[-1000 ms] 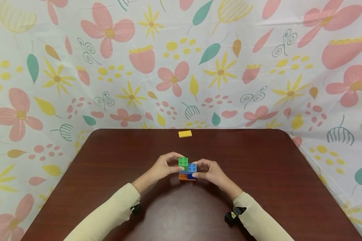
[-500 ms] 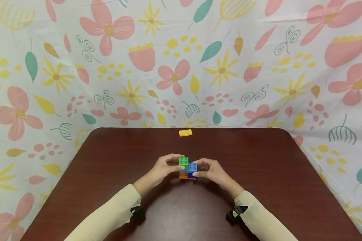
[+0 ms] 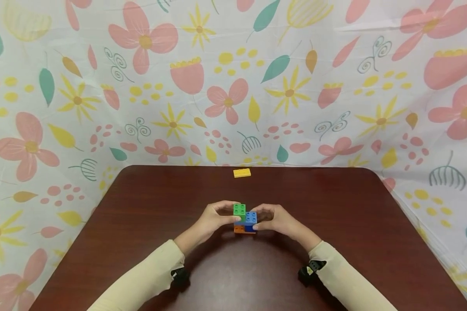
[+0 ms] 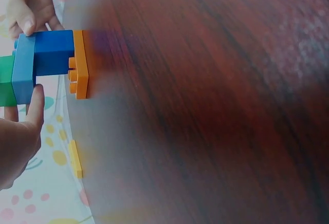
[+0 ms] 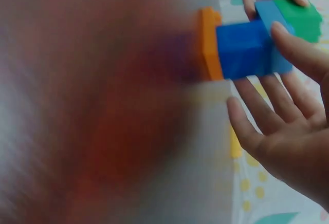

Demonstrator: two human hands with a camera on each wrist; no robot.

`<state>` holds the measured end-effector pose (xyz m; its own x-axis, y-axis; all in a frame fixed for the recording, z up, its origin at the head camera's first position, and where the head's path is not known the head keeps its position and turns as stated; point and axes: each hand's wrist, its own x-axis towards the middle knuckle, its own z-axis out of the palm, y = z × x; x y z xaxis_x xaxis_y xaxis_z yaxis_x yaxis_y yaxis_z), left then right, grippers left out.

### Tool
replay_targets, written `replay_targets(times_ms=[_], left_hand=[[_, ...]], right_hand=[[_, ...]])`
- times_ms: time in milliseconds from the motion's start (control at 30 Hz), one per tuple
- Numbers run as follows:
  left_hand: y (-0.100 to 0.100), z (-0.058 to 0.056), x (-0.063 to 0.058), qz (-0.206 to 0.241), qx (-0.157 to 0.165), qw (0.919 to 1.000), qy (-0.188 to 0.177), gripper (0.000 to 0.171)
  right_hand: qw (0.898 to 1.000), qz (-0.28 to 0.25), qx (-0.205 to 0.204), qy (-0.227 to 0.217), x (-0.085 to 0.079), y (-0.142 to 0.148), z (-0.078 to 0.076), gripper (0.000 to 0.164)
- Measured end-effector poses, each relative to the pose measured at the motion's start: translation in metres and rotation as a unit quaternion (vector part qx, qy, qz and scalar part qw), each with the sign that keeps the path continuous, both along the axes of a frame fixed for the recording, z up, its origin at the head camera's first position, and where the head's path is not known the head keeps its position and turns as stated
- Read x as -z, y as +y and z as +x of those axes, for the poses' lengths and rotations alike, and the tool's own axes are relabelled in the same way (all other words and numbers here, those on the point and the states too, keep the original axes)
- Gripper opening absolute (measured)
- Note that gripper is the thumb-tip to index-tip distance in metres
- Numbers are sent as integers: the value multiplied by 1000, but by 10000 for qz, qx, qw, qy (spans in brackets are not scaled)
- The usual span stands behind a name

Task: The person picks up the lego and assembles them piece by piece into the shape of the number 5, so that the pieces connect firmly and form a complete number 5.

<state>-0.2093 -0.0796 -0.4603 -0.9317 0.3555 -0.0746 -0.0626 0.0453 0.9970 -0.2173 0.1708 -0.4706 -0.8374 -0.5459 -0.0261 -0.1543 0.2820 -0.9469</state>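
Left grip (image 3: 213, 218) pinches green brick (image 3: 239, 210); right grip (image 3: 281, 223), light-blue brick (image 3: 251, 217) below.

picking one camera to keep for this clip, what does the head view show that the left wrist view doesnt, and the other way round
Only head: both sleeves, the dark wrist devices and the studded top of the green brick.
Only left wrist: the gap, seen side-on, between the light blue brick and the orange plate.
Both: the left hand, right hand, stack, yellow brick, table and patterned cloth.
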Motion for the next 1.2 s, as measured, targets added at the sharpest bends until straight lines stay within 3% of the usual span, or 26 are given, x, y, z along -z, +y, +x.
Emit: replay_targets(times_ms=[133,233,333,500,633,867,1067,1200], left_hand=[[1,1,2,9,-11,10000,50,42],[1,1,3,25,-39,9999,104,43],[1,1,4,74,-49,9998,152,44],[1,3,5,119,-32,9996,247,44],[1,3,7,148,7,9996,240,47],[1,6,5,92,-4,9996,260,50],[2,18,-14,92,-44,9993,349,47],[2,21,-17,140,-1,9991,401,49]], right_hand=[[9982,227,-547,-91,-11,8,-11,38],[9973,276,-683,-32,-19,12,-22,35],[9988,213,-412,176,-25,14,-34,33],[9979,-81,526,367,-29,13,-57,37],[9932,-222,1042,465,-29,12,-75,39],[9855,-89,1423,916,-21,4,-99,42],[9860,-247,1458,775,-13,-5,-119,45],[9861,-174,1481,727,-8,-11,-129,43]])
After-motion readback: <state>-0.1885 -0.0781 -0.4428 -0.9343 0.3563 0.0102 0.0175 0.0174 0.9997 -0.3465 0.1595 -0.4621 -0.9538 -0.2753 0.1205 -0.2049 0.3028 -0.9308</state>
